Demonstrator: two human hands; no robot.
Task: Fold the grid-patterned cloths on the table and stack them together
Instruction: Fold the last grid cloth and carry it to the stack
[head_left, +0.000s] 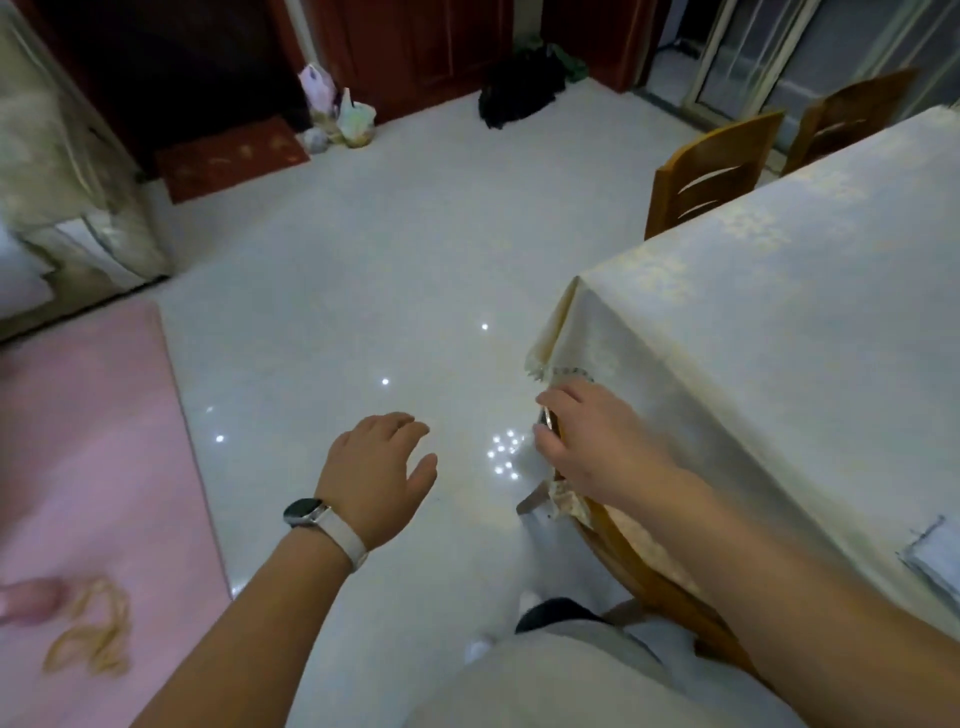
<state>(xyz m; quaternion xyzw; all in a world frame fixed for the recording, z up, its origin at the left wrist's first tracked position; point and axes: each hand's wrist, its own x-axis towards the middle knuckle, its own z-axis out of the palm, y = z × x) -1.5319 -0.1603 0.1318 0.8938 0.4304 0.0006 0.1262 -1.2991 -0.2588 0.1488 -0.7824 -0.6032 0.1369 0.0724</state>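
Observation:
One pale cloth (930, 558) with a dark edge lies on the table (779, 322) at the far right border, only partly in view; its pattern is too blurred to read. My left hand (382, 470) hovers over the white floor, left of the table, fingers apart and holding nothing; a watch sits on its wrist. My right hand (592, 441) is by the table's near corner, fingers curled over the top end of a wooden chair back (623, 561). Something small and shiny shows between its fingers.
The table wears a cream tablecloth that hangs over its corner. Two more wooden chairs (711, 171) stand at its far side. A pink mat (93, 441) lies on the floor at left, and bags (343, 114) and a dark heap (519, 88) lie by the far doors.

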